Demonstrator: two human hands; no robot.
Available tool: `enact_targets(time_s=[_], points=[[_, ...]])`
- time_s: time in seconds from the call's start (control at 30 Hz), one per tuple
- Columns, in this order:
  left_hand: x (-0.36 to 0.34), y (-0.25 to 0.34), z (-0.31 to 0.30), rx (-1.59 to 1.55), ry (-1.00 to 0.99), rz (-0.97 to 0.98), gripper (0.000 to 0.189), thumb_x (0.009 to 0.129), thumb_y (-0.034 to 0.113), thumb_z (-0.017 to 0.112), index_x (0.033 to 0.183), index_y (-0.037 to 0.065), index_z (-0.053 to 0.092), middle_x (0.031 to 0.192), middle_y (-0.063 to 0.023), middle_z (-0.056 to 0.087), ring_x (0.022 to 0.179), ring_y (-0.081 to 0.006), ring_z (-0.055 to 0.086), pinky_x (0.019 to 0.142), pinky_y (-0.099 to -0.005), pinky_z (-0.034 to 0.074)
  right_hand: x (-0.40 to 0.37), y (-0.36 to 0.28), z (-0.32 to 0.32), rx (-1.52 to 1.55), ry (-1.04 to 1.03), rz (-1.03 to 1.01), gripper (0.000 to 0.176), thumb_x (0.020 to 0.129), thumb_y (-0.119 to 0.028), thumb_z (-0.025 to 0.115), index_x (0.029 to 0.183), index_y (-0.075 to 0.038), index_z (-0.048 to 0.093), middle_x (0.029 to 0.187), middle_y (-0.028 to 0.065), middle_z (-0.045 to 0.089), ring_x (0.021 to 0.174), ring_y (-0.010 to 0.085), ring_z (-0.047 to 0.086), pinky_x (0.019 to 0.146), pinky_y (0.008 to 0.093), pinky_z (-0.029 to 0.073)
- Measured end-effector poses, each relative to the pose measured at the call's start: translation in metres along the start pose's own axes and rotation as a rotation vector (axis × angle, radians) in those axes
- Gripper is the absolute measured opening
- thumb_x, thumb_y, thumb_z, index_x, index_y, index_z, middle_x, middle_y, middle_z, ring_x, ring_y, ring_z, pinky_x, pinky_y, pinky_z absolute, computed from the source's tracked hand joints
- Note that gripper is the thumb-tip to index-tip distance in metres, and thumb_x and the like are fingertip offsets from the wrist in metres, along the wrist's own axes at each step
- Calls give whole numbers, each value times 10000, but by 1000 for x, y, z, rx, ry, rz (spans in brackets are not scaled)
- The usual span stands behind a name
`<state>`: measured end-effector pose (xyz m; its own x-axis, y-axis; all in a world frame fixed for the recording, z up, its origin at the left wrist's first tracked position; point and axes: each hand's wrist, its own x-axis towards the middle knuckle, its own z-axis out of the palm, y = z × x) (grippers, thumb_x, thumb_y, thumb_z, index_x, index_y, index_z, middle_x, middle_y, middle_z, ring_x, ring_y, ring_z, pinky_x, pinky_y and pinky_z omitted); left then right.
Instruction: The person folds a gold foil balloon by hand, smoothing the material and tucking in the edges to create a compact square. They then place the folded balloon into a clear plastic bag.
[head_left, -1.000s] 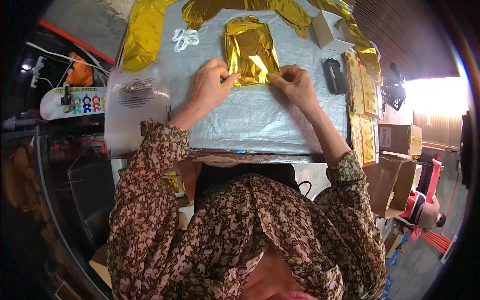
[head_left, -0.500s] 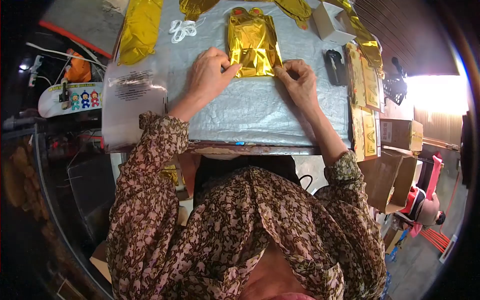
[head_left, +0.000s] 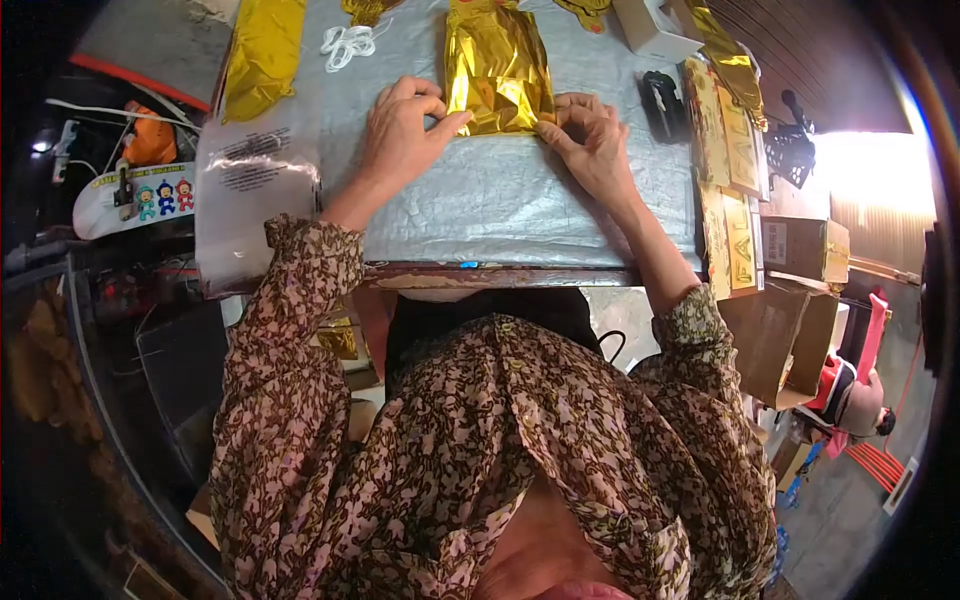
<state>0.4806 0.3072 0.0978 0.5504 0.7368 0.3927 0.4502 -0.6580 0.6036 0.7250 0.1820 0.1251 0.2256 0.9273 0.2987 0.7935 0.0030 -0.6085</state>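
As folded gold foil (head_left: pixel 498 60) lies between our fingers (head_left: pixel 451 125), our right hand (head_left: pixel 598 155) pinches its corner; our left hand's (head_left: pixel 398 138) grip is unclear.

A cluttered workshop, judging by the covered worktable (head_left: pixel 450 215) and opened cardboard boxes (head_left: pixel 775 335).

Left hand (head_left: pixel 405 135), right hand (head_left: pixel 595 148) now at near corners of gold foil packet (head_left: pixel 497 75)! White cord (head_left: pixel 350 46) leftward, black object (head_left: pixel 664 104) near desk (head_left: pixel 500 205)'s right edge.
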Motion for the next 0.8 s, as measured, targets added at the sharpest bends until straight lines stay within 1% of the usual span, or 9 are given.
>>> enact_targets(time_s=[0.17,0.23,0.37,0.57,0.63,0.67,0.73,0.77,0.8], points=[[0,2,-3,-20,-40,-33,324,859,300,825,776,3,725,1161,-131,672,1085,-325,614,906,-421,491,-3,8,3,8,33,13,178,869,-195,794,831,-25,758,1126,79,729,1084,255,611,954,394,462],[1,4,-5,-6,-48,-45,313,853,292,829,768,5,736,1177,-130,674,1090,-323,616,905,-417,492,-2,12,4,73,-39,70,239,849,-277,809,788,-58,737,1224,24,673,1141,245,531,1058,486,290],[2,4,-5,-36,-69,-70,310,842,295,839,765,10,743,1185,-123,676,1097,-321,616,910,-415,492,-6,2,3,-41,-14,112,254,826,-268,829,745,-53,722,1227,33,664,1135,250,533,1045,472,307],[1,8,-5,-21,-56,-92,309,818,298,857,762,14,749,1193,-115,676,1100,-308,618,913,-406,496,-9,5,2,-172,54,-38,359,800,-239,836,1055,-36,683,1233,51,645,1130,268,537,999,439,361],[1,7,-5,-8,-49,-92,304,812,294,860,764,14,752,1194,-118,675,1100,-304,619,911,-401,498,-6,0,0,-255,2,13,512,846,-215,796,1293,-42,615,1336,86,616,1196,324,547,1059,508,390],[1,6,-5,-5,-42,-90,304,812,294,860,764,14,752,1194,-118,675,1100,-304,619,911,-401,498,-4,-9,0,-254,5,6,512,846,-215,796,1293,-42,615,1336,86,616,1196,324,547,1059,508,390],[1,6,-5,-18,-62,-110,303,810,290,861,763,11,751,1193,-120,675,1095,-305,621,911,-401,499,-1,-35,4,-247,112,-323,645,852,-210,782,1421,-43,530,1479,145,514,1339,385,487,1151,530,361],[2,6,-5,-18,-61,-109,303,810,290,861,763,11,751,1193,-120,675,1095,-305,621,911,-401,499,0,-37,10,-328,20,-413,695,927,-273,718,1516,-50,424,1594,164,385,1451,383,394,1232,524,264],[3,6,-5,-31,-62,-111,306,808,290,862,760,10,750,1191,-121,674,1092,-306,622,907,-401,500,3,-39,16,-329,19,-410,695,927,-273,718,1516,-50,424,1594,164,385,1451,383,394,1232,524,264]])
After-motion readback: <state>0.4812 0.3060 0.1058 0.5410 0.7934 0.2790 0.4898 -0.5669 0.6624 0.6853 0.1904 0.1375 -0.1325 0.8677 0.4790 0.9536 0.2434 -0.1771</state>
